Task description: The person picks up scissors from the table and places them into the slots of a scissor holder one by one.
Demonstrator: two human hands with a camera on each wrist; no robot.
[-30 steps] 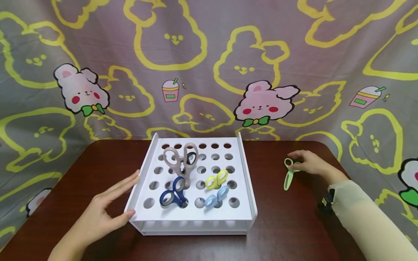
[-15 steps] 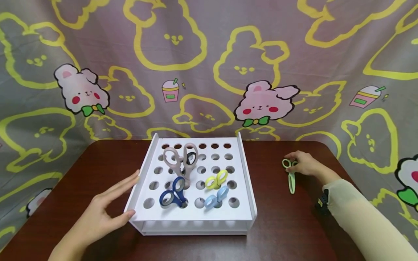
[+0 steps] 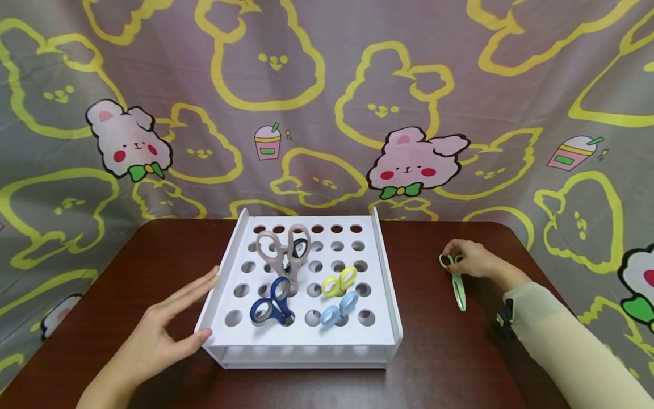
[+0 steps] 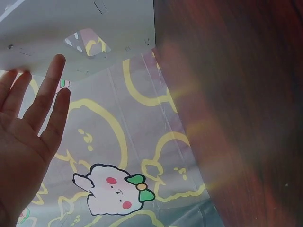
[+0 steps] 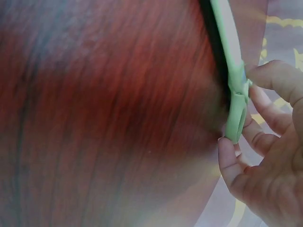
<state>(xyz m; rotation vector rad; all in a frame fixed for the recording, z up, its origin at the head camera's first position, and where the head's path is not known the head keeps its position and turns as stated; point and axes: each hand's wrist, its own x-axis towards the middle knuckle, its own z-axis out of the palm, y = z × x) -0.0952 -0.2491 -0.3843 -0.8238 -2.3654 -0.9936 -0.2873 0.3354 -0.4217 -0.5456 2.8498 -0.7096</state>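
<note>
My right hand point(image 3: 477, 260) pinches the handle end of light green scissors point(image 3: 458, 292) at the table's right. In the right wrist view the fingers and thumb are curled at the green scissors' point(image 5: 231, 52) handle. My left hand point(image 3: 158, 335) has its fingers stretched out and touches the left side wall of a white rack point(image 3: 306, 357) with rows of round holes. Standing in the holes are large grey scissors point(image 3: 293, 274), navy scissors point(image 3: 277, 312), yellow scissors point(image 3: 340, 287) and light blue scissors point(image 3: 344, 314). A dark handle shows partly behind the grey pair.
The dark reddish-brown table point(image 3: 434, 352) extends around the rack. A grey curtain point(image 3: 327, 79) with yellow outlines and rabbit figures hangs behind the table and along both sides. The rack has raised side walls and a lower shelf.
The green scissors have turned, their tip swinging to the right and toward the near side, while the handle shifted slightly left with my right hand. The left hand stays still.
</note>
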